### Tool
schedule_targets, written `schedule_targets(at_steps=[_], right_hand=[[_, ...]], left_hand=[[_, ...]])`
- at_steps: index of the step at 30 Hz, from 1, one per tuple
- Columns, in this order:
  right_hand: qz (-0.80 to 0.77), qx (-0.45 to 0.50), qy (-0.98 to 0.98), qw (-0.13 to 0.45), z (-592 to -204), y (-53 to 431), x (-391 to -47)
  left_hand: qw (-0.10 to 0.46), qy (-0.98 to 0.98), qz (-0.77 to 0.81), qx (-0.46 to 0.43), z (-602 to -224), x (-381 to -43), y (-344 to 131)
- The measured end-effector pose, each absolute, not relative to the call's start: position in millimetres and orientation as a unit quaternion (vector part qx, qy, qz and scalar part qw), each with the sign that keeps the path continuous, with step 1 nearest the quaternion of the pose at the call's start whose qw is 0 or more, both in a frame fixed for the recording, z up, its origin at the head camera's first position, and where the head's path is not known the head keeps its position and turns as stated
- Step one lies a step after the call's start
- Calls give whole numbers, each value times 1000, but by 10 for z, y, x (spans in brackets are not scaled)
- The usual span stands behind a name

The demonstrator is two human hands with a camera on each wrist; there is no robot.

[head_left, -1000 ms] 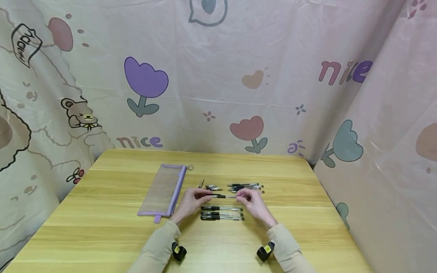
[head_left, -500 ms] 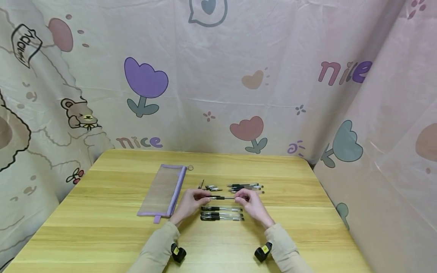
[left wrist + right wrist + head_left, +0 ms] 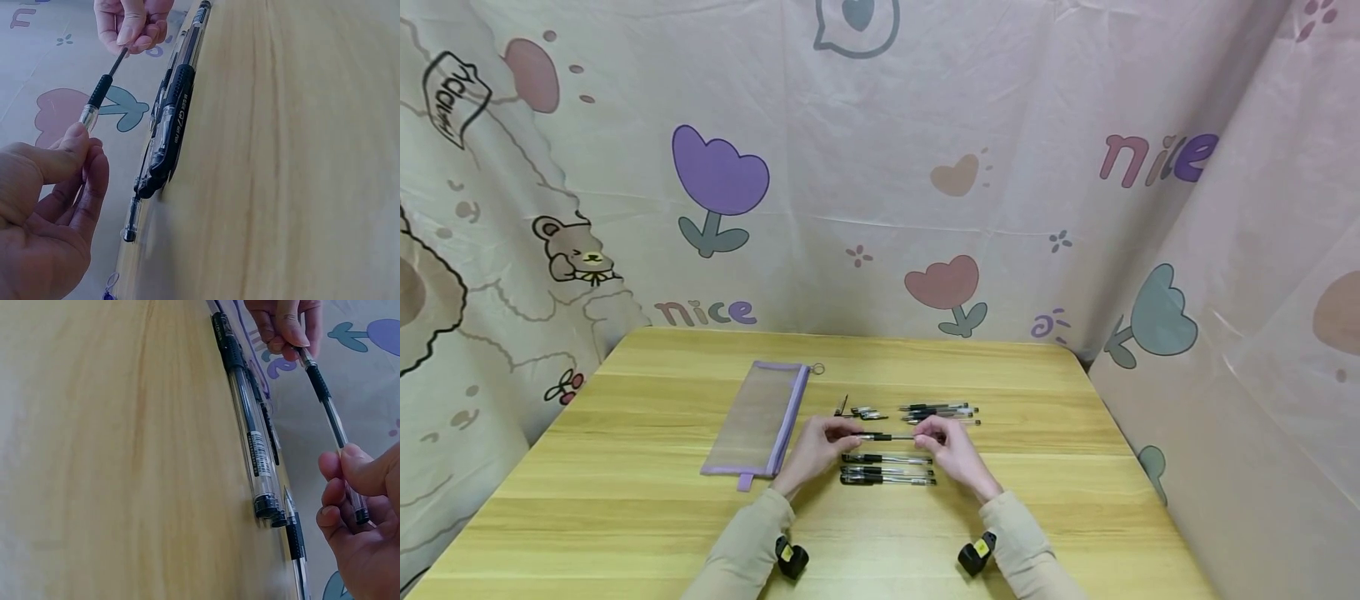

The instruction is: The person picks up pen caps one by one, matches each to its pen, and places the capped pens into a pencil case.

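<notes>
Between both hands a clear-barrelled gel pen (image 3: 880, 437) with a black grip is held roughly level above the table. My left hand (image 3: 817, 446) pinches its front end, whose very tip is hidden by the fingers. At the other end my right hand (image 3: 953, 448) grips the clear barrel between thumb and fingers; the black end plug pokes out below the thumb in the right wrist view. Just in front of the hands lie several capped gel pens (image 3: 887, 477) side by side. Beyond them are several uncapped pens (image 3: 936, 410) on the right and loose pen caps (image 3: 867, 412) on the left.
A mesh zip pouch (image 3: 752, 421) with purple edging lies flat to the left of my left hand. Everything rests on a light wooden table (image 3: 880, 533). Printed cloth (image 3: 865, 192) hangs behind the table and at its sides.
My right hand has shifted slightly left, towards the left hand, and the held pen has come a little nearer to me. The pens, caps and pouch on the table have stayed put.
</notes>
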State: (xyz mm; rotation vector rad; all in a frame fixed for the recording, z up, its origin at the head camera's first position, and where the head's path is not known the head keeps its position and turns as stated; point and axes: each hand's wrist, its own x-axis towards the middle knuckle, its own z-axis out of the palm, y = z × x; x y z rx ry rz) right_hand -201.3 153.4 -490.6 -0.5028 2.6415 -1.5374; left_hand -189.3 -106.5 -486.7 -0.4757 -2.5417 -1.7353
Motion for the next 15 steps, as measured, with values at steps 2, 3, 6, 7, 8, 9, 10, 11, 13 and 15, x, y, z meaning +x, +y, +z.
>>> schedule_targets(at_steps=[2,3,6,7,8,9,10,11,13,15], right_hand=[[-493,-170,853,27,-4902,1532,-2007],[-491,-176,853,30,-4896,1530,-2004],[-484,-196,852,40,-4883,1526,-2006],[-483,-201,851,43,-4879,1524,-2009],[-481,-204,852,45,-4874,1523,-2012],[-480,-206,852,47,-4873,1522,-2016],[-479,-206,852,50,-4872,1523,-2019],[-478,-206,852,52,-4871,1525,-2022],[-478,-207,852,56,-4870,1528,-2025],[-477,-213,851,55,-4877,1534,-2030]], left_hand=[[20,-815,-556,-161,-4863,-1882,-1080],[22,-815,-555,-166,-4861,-1877,-1092],[31,-814,-554,-173,-4866,-1872,-1138],[30,-813,-555,-173,-4898,-1891,-1160],[29,-812,-556,-172,-4902,-1897,-1174],[26,-811,-558,-172,-4901,-1901,-1183],[24,-810,-561,-172,-4904,-1906,-1191],[23,-808,-563,-173,-4906,-1911,-1197],[18,-807,-564,-175,-4911,-1916,-1205],[17,-810,-560,-176,-4917,-1922,-1209]])
